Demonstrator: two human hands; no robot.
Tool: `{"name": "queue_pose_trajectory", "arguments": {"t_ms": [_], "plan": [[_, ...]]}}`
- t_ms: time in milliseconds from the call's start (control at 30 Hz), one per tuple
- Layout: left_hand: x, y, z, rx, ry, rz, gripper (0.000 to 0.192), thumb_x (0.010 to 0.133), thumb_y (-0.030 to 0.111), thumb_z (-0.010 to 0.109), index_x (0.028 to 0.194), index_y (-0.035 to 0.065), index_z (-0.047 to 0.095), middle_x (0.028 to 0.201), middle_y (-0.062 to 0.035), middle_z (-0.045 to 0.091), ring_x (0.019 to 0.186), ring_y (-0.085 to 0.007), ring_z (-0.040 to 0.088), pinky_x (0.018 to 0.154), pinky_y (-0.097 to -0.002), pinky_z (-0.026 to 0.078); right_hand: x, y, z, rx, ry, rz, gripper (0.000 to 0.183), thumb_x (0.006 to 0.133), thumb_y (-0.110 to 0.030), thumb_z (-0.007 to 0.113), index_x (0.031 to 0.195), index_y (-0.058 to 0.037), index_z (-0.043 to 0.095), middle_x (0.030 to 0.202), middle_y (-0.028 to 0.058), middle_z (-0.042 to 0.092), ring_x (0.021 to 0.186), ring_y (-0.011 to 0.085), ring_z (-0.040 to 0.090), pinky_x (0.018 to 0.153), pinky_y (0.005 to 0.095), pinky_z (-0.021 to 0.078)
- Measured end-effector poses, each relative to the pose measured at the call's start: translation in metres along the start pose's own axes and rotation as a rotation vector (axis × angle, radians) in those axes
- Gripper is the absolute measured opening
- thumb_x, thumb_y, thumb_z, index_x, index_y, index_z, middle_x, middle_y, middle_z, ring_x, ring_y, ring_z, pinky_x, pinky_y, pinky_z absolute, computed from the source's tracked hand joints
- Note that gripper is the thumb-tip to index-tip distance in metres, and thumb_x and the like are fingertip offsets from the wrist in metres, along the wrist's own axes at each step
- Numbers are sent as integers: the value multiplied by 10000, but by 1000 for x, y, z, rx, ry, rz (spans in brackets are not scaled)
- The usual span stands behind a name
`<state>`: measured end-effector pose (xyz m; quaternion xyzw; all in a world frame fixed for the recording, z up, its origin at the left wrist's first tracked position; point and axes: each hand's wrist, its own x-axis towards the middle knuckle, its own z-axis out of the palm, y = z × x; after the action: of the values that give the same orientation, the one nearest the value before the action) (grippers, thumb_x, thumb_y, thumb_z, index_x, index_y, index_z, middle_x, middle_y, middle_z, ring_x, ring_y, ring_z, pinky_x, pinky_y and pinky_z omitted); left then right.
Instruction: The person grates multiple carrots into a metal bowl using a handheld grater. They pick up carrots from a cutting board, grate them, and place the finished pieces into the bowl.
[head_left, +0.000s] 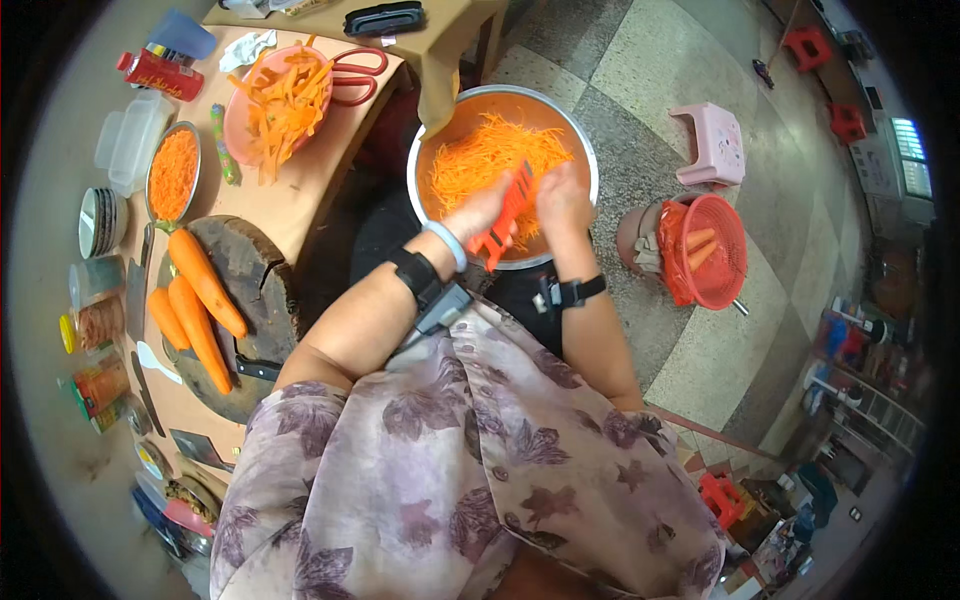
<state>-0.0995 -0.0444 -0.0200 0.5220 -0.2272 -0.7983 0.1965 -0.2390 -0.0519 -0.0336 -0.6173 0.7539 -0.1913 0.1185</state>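
Note:
My left hand (484, 206) grips a red-orange hand grater (504, 219), held at a slant over a wide metal basin (587, 142). Shredded carrot (487, 154) lies heaped in the basin beneath both hands. Just right of the grater is my right hand (564, 199), blurred and with its fingers curled in. Whether anything sits inside those fingers is hidden from this angle. The basin rests low in front of me, close to my knees.
Peeled whole carrots (196, 319) and a black-handled knife (257, 367) lie on a round wooden chopping block (259, 300). A pink bowl of peelings (236, 131) and red-handled scissors (360, 79) share the table. Rightward stand a red basket (729, 262) holding carrots and a pink stool (712, 142).

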Motion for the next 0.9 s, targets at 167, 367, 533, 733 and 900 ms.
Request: {"name": "queue_pose_trajectory", "arguments": {"t_ms": [167, 367, 533, 733, 900], "plan": [[7, -1, -12, -10, -28, 3, 480, 913, 488, 298, 953, 71, 532, 608, -89, 569, 427, -198, 539, 406, -309, 465, -15, -23, -2, 1, -62, -127, 183, 829, -211, 412, 817, -51, 500, 576, 178, 586, 516, 374, 577, 576, 486, 459], [-10, 10, -6, -15, 34, 49, 513, 900, 525, 293, 916, 66, 524, 586, -86, 559, 429, -188, 538, 404, -298, 459, -8, -19, -12, 84, -15, -97, 179, 829, -213, 422, 805, -50, 491, 695, 242, 586, 662, 423, 582, 677, 503, 443], [-15, 3, 8, 77, 30, -32, 524, 896, 531, 296, 909, 60, 526, 586, -83, 556, 440, -191, 541, 420, -303, 464, 5, -11, 2, -23, -52, -26, 195, 831, -217, 419, 842, -25, 451, 606, 215, 586, 560, 388, 589, 559, 511, 452], [-7, 4, -20, -39, 47, 5, 509, 896, 528, 309, 901, 70, 531, 592, -80, 559, 444, -192, 546, 418, -303, 462, -26, -47, -8, 27, -228, -113, 205, 821, -241, 435, 859, -41, 454, 626, 236, 587, 609, 411, 592, 589, 514, 460], [-14, -3, 1, 50, 35, -40, 512, 897, 526, 303, 896, 69, 534, 585, -76, 557, 431, -188, 538, 410, -294, 453, 15, -12, 1, -8, -173, 59, 215, 837, -245, 405, 892, -40, 442, 650, 223, 600, 654, 395, 606, 637, 511, 456]]}}
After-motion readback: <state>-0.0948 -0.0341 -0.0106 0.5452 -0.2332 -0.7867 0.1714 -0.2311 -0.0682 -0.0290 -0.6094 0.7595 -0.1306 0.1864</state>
